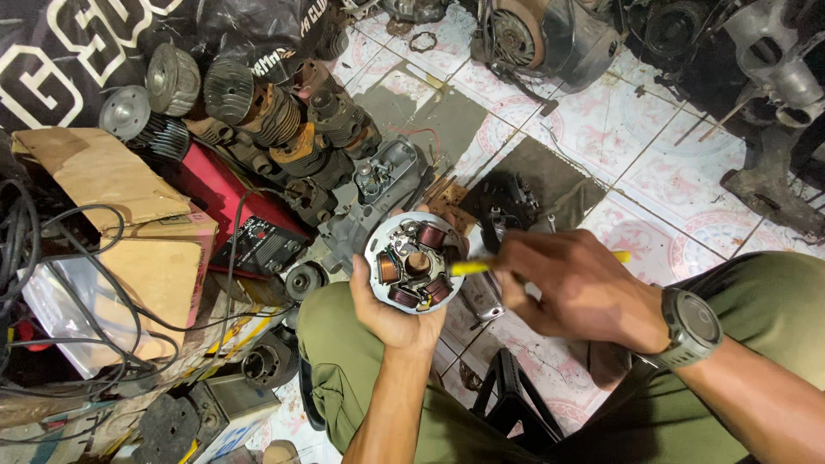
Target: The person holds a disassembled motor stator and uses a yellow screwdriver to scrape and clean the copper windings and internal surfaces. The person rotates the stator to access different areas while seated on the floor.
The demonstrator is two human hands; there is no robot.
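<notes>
From the head camera we look down at our left hand [397, 311], which cradles a round stator plate [414, 262] from below; its fingers are curled up around the rim, closed on the plate, which sits just above our knees. The plate is a grey metal disc carrying several copper-wound coils [432, 235] set around its middle. Our right hand [574, 288] comes in from the right with a grey wristwatch [692, 326] on the wrist. Its fingers are closed tight around a thin yellow tool [471, 267], whose tip meets the right side of the plate, by the coils.

Beyond the plate, a tiled floor [619, 120] shows pink patterns and dark stains. To the left lies a heap of finned engine cylinders [258, 107], rusty and grey, beside torn cardboard [99, 176] and loose black cables [51, 283]. A black stool [507, 399] stands between our olive-green trouser legs.
</notes>
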